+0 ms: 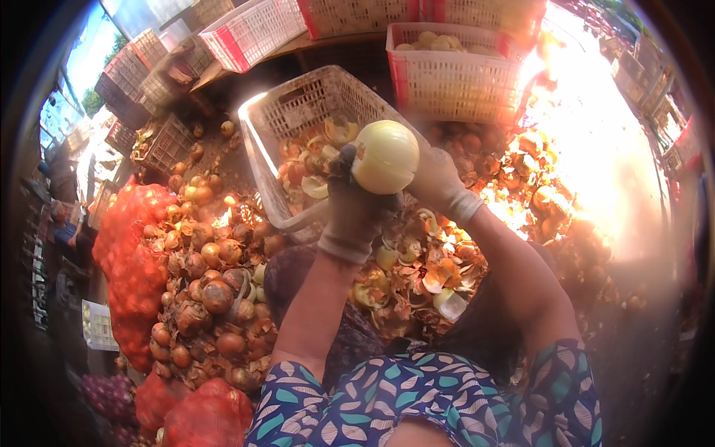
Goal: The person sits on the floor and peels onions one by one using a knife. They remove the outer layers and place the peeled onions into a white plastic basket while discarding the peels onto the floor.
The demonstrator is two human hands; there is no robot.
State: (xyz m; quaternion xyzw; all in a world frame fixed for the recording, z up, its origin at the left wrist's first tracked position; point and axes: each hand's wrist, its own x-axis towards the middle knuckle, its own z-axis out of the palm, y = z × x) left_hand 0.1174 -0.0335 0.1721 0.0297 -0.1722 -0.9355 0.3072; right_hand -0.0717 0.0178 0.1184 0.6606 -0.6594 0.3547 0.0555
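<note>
A large peeled onion [389, 158], pale yellow-green, is held up in my left hand [357, 209], which wears a dark glove with a lighter cuff. My right hand [441, 177], in a pale glove, is close against the onion's right side. Its fingers are hidden behind the onion, so I cannot see whether they hold anything. Just beyond both hands, a dirty white plastic crate [363, 99] holds onion skins and cut pieces [313, 153]. Below the hands, between my knees, lies a heap of onion peelings [424, 274].
Unpeeled onions [218, 296] are piled at left beside a red mesh sack [131, 268]. More red sacks [209, 413] lie at lower left. A red-and-white crate [458, 84] of peeled onions stands at the back. A person [67, 229] sits far left. Glaring sunlight washes out the right.
</note>
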